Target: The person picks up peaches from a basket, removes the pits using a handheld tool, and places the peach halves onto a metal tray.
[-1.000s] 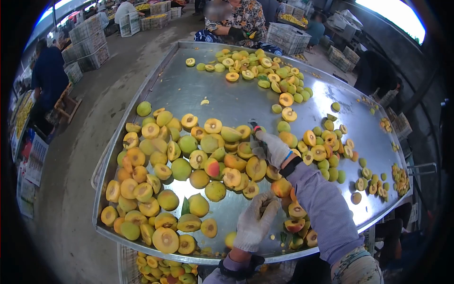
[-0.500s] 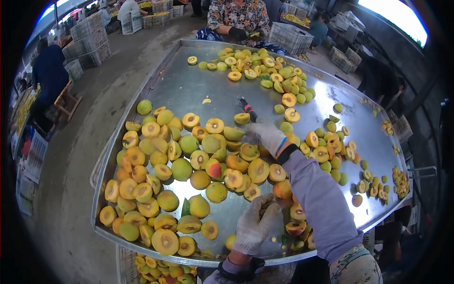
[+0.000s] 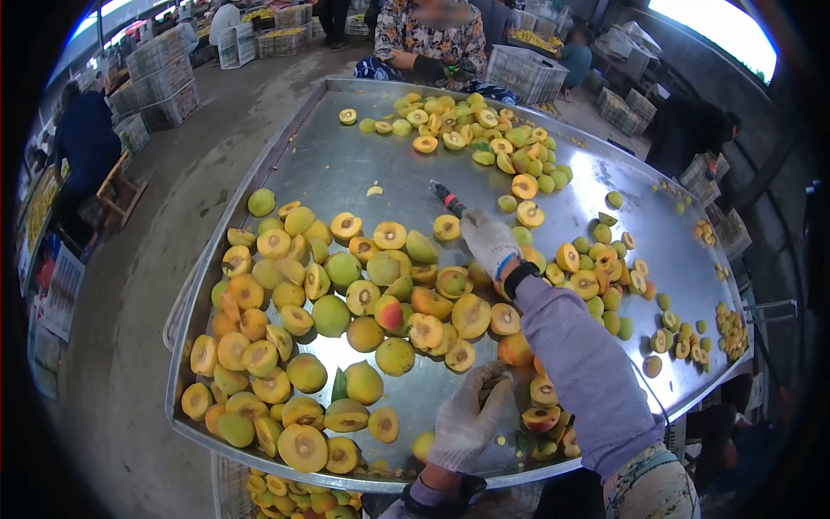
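Note:
My right hand [image 3: 489,240], in a pale knitted glove, reaches over the middle of the metal tray [image 3: 320,160]. Its fingers close on the near end of a slim black tool with red bands [image 3: 450,200]; the tool's kind does not show clearly. Just left of these fingers lies a peach half [image 3: 446,227], cut face up. Many halved peaches [image 3: 389,235] and whole-looking ones [image 3: 331,316] are heaped left of my arm. My left hand [image 3: 471,415], gloved too, is curled low over the tray's near side, palm inward. Whatever its fingers may hold is hidden.
More peaches lie in a pile [image 3: 484,130] at the far side and in another [image 3: 596,268] to the right. Opposite me sits a person in a flowered shirt [image 3: 428,39]. A crate of peaches [image 3: 298,495] stands below the near edge. Stacked crates [image 3: 164,82] are at left.
My right hand has moved slightly right of the peach half, which now lies flat with its cut face up, and onto the black tool's end. My left hand stays almost still.

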{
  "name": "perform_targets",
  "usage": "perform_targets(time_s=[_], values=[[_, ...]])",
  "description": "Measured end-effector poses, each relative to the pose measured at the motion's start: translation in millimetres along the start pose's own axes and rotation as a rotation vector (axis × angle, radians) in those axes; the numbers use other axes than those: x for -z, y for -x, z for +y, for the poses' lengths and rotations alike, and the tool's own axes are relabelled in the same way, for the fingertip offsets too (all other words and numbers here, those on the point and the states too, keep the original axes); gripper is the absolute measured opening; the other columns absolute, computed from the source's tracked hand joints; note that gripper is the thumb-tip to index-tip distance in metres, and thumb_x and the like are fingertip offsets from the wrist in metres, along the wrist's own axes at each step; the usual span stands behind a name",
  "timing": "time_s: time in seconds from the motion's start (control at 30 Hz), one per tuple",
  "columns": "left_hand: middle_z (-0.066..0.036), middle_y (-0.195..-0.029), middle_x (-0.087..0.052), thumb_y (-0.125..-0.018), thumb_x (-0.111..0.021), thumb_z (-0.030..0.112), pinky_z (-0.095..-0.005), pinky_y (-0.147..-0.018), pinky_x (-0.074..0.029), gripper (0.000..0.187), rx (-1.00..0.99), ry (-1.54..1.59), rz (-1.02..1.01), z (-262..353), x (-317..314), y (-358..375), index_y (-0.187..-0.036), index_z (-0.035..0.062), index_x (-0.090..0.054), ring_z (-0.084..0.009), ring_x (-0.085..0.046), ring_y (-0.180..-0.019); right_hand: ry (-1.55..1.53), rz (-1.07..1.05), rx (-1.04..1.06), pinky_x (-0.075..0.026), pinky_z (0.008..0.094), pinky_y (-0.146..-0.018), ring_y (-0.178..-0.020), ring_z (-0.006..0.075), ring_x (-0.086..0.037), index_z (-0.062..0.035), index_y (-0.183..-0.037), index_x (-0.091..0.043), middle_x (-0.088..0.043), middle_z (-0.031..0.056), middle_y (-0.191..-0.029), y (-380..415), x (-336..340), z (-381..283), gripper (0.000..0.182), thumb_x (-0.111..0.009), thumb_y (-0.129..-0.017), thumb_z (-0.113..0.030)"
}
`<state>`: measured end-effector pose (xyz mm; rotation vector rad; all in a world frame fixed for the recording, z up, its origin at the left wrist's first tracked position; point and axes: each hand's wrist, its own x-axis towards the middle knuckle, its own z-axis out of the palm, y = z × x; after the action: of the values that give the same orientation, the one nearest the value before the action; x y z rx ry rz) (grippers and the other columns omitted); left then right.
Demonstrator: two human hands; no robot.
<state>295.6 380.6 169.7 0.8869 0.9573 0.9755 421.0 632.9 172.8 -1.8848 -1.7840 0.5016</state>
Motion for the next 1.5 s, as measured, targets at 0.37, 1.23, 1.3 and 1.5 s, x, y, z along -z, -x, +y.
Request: perform_targets(time_s=[0.37, 1.23, 1.3, 1.5], values=[[-0.015, -0.105, -0.069, -0.093, -0.063, 0.027, -0.0287, -0.082, -0.052, 0.041, 0.002, -0.005, 0.025, -10, 1, -7, -0.124, 0.0003, -0.056, -0.0187, -0.068, -0.094, 0.486, -0.219, -0.010, -0.047, 0.0463, -0.092, -0.109, 0.0386, -0.060, -0.0072, -0.120, -0.059, -0.064, 0.0202, -0.116, -49, -16, 5, 0.044, -0.047, -0.089, -0.037], [-0.009, -0.106, -0.063, -0.093, -0.063, 0.019, -0.0260, -0.084, -0.049, 0.039, 0.009, 0.171, 0.209, 21, 21, -5, -0.122, -0.0052, -0.054, -0.0128, -0.060, -0.093, -0.144, -0.287, 0.031, -0.042, 0.0320, -0.100, -0.118, 0.0295, -0.058, 0.0006, -0.134, -0.049, -0.060, 0.0178, -0.128, 43, 29, -10, 0.058, -0.054, -0.090, -0.037], [-0.009, -0.106, -0.063, -0.093, -0.063, 0.019, -0.0261, -0.084, -0.049, 0.039, 0.013, 0.153, 0.206, 22, 22, -4, -0.122, -0.0054, -0.054, -0.0130, -0.060, -0.093, -0.236, -0.260, 0.030, -0.042, 0.0324, -0.099, -0.118, 0.0295, -0.058, 0.0008, -0.133, -0.049, -0.061, 0.0179, -0.127, 44, 27, -7, 0.059, -0.055, -0.089, -0.038], [-0.007, -0.101, -0.066, -0.090, -0.062, 0.021, -0.0247, -0.067, -0.049, 0.035, -0.025, 0.100, 0.247, 23, 18, -2, -0.117, -0.0022, -0.058, -0.0106, -0.062, -0.082, -0.179, -0.237, 0.006, -0.044, 0.0317, -0.096, -0.110, 0.0238, -0.060, -0.0020, -0.128, -0.056, -0.065, 0.0143, -0.117, 41, 24, -8, 0.051, -0.055, -0.092, -0.038]])
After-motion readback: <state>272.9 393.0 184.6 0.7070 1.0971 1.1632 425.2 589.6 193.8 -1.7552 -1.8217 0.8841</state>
